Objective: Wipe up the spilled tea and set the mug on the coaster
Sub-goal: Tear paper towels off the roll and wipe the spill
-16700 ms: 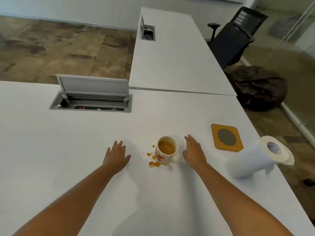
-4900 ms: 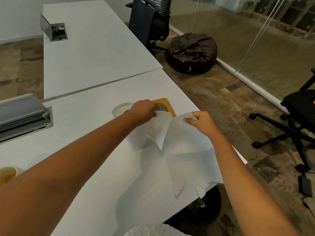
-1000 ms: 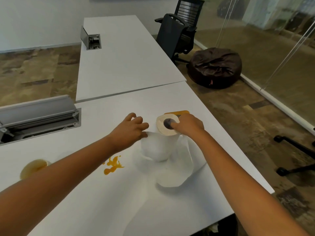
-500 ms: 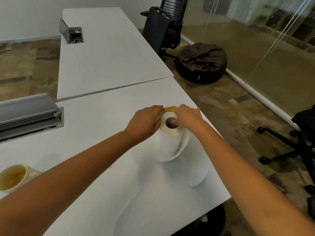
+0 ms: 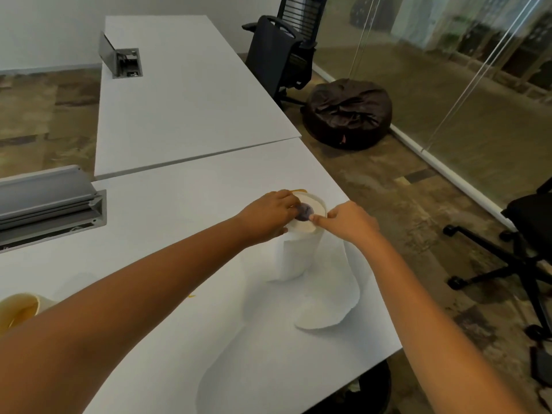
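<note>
The white paper towel roll [image 5: 300,255] stands upright near the table's right edge. My left hand [image 5: 268,215] grips the left rim of its top. My right hand [image 5: 349,222] holds the right rim, thumb lying on the top beside the dark core. A loose sheet [image 5: 331,297] trails from the roll across the table toward me. Only an orange sliver of the coaster [image 5: 298,191] shows behind the roll. The mug [image 5: 18,309], with tea in it, sits at the lower left edge. My left arm hides most of the spill; one orange fleck [image 5: 191,295] shows.
An open grey cable box [image 5: 50,204] is set in the table [image 5: 167,222] at the left. A second white table [image 5: 179,94] adjoins behind. On the floor to the right are a dark beanbag [image 5: 346,113] and office chairs [image 5: 516,243].
My right hand has slid off the roll's core to its right rim, and my left hand has closed over the left rim. The roll still stands in the same spot.
</note>
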Available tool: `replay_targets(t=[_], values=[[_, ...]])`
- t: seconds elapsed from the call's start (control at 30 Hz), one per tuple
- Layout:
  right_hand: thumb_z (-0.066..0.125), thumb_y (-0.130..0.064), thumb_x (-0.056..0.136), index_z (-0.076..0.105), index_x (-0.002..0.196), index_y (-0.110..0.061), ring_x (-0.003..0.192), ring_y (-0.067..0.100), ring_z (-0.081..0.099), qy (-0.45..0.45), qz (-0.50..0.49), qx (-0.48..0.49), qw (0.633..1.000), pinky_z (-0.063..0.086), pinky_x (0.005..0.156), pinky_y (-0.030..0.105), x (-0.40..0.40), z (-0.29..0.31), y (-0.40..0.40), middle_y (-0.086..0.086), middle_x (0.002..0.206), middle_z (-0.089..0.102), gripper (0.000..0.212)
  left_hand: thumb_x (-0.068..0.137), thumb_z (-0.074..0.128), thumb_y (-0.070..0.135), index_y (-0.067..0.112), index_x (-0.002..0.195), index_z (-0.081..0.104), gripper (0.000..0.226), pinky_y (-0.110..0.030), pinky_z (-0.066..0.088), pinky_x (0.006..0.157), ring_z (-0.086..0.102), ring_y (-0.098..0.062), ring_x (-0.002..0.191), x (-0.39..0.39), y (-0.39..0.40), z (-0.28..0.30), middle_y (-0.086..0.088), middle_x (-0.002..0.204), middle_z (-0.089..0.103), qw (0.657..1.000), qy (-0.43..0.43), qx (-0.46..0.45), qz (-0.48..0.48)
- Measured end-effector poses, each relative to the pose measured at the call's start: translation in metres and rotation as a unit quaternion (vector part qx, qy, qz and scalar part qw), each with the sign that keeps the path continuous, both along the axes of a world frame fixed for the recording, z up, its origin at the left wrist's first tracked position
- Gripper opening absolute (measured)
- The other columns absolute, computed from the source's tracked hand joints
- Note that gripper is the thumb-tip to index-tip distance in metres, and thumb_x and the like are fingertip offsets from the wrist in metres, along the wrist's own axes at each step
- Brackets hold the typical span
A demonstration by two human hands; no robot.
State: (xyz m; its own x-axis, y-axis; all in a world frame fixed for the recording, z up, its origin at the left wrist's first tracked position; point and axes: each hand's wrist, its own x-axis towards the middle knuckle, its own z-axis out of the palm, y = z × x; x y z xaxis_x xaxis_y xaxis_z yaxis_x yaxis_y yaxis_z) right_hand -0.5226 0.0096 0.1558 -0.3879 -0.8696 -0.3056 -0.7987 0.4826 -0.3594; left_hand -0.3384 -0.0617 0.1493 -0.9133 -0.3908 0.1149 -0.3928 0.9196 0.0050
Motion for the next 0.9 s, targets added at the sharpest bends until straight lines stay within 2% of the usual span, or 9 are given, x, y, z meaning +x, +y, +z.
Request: replay_targets(t=[0.07, 0.17, 0.27, 0.37, 0.43, 0.5, 0.6, 0.77, 0.9], values=[[0.047, -0.078, 0.071, 0.054, 0.066, -0.023, 0.083, 0.025, 0.054, -0.004, -0.006, 0.013, 1.0, 0.039, 0.082, 0.037, 0.003, -0.004, 0.004, -0.002, 0.072, 0.052, 0.055, 0.079, 0.068, 0.025, 0.017, 0.13, 0.05, 0.054, -0.035, 0.038, 0.099, 0.046, -0.027, 0.119, -0.004, -0.002, 0.001, -0.007, 0.127, 0.055, 1.0, -0.005, -0.014, -0.001], [0.049, -0.075, 0.072, 0.063, 0.108, -0.013, 0.097, 0.028, 0.06, -0.067, -0.027, 0.036, 0.997, 0.047, 0.093, 0.041, 0.002, -0.01, 0.008, 0.011, 0.111, 0.065, 0.073, 0.077, 0.07, 0.025, 0.018, 0.126, 0.055, 0.051, -0.033, 0.039, 0.095, 0.047, -0.026, 0.116, -0.01, -0.001, 0.004, -0.006, 0.123, 0.057, 1.0, 0.012, -0.01, 0.002], [0.052, -0.07, 0.075, 0.061, 0.113, -0.015, 0.095, 0.024, 0.057, -0.108, -0.038, 0.025, 0.993, 0.043, 0.081, 0.033, 0.001, -0.013, 0.011, 0.012, 0.119, 0.064, 0.068, 0.078, 0.069, 0.028, 0.017, 0.121, 0.058, 0.046, -0.029, 0.038, 0.092, 0.047, -0.023, 0.114, -0.018, 0.001, 0.003, -0.004, 0.121, 0.057, 0.999, 0.026, -0.005, 0.022], [0.055, -0.068, 0.075, 0.055, 0.127, -0.019, 0.115, 0.029, 0.055, -0.109, -0.044, 0.025, 0.993, 0.043, 0.09, 0.037, 0.002, -0.016, 0.015, 0.007, 0.129, 0.058, 0.071, 0.08, 0.066, 0.032, 0.017, 0.12, 0.058, 0.044, -0.029, 0.043, 0.093, 0.046, -0.02, 0.112, -0.028, 0.005, 0.002, -0.001, 0.124, 0.053, 0.996, 0.038, 0.038, 0.067], [0.06, -0.061, 0.077, 0.06, 0.12, -0.021, 0.111, 0.028, 0.058, -0.111, -0.058, 0.008, 0.992, 0.045, 0.093, 0.04, 0.001, -0.019, 0.018, 0.003, 0.116, 0.062, 0.058, 0.082, 0.064, 0.033, 0.018, 0.121, 0.057, 0.042, -0.036, 0.047, 0.091, 0.047, -0.021, 0.112, -0.035, 0.006, 0.004, 0.0, 0.126, 0.052, 0.993, 0.036, 0.065, 0.094], [0.06, -0.051, 0.082, 0.063, 0.094, -0.023, 0.091, 0.025, 0.061, -0.102, -0.08, -0.022, 0.991, 0.048, 0.082, 0.036, -0.002, -0.024, 0.02, -0.002, 0.089, 0.061, 0.03, 0.083, 0.063, 0.033, 0.019, 0.123, 0.056, 0.042, -0.038, 0.048, 0.09, 0.048, -0.022, 0.111, -0.044, 0.008, 0.006, -0.001, 0.127, 0.051, 0.991, 0.027, 0.074, 0.107], [0.059, -0.041, 0.086, 0.055, 0.077, -0.019, 0.073, 0.02, 0.055, -0.077, -0.118, -0.058, 0.988, 0.043, 0.069, 0.03, 0.0, -0.025, 0.022, -0.004, 0.067, 0.049, 0.024, 0.085, 0.061, 0.033, 0.017, 0.124, 0.054, 0.043, -0.034, 0.048, 0.091, 0.051, -0.022, 0.11, -0.057, 0.009, 0.007, -0.003, 0.127, 0.052, 0.992, 0.015, 0.06, 0.112], [0.06, -0.034, 0.087, 0.058, 0.069, -0.014, 0.072, 0.021, 0.052, -0.123, -0.163, -0.1, 0.974, 0.039, 0.062, 0.026, -0.004, -0.02, 0.02, -0.001, 0.07, 0.054, 0.026, 0.087, 0.059, 0.029, 0.012, 0.123, 0.054, 0.04, -0.03, 0.048, 0.084, 0.05, -0.023, 0.107, -0.079, 0.011, 0.011, -0.007, 0.121, 0.052, 0.991, 0.036, 0.04, 0.118], [0.054, -0.028, 0.091, 0.066, 0.088, -0.006, 0.078, 0.022, 0.052, -0.213, -0.205, -0.143, 0.945, 0.038, 0.062, 0.024, -0.007, -0.017, 0.015, 0.007, 0.082, 0.058, 0.026, 0.088, 0.056, 0.029, 0.009, 0.119, 0.057, 0.037, -0.027, 0.041, 0.073, 0.049, -0.023, 0.105, -0.097, 0.01, 0.008, -0.009, 0.116, 0.053, 0.985, 0.046, 0.039, 0.161]])
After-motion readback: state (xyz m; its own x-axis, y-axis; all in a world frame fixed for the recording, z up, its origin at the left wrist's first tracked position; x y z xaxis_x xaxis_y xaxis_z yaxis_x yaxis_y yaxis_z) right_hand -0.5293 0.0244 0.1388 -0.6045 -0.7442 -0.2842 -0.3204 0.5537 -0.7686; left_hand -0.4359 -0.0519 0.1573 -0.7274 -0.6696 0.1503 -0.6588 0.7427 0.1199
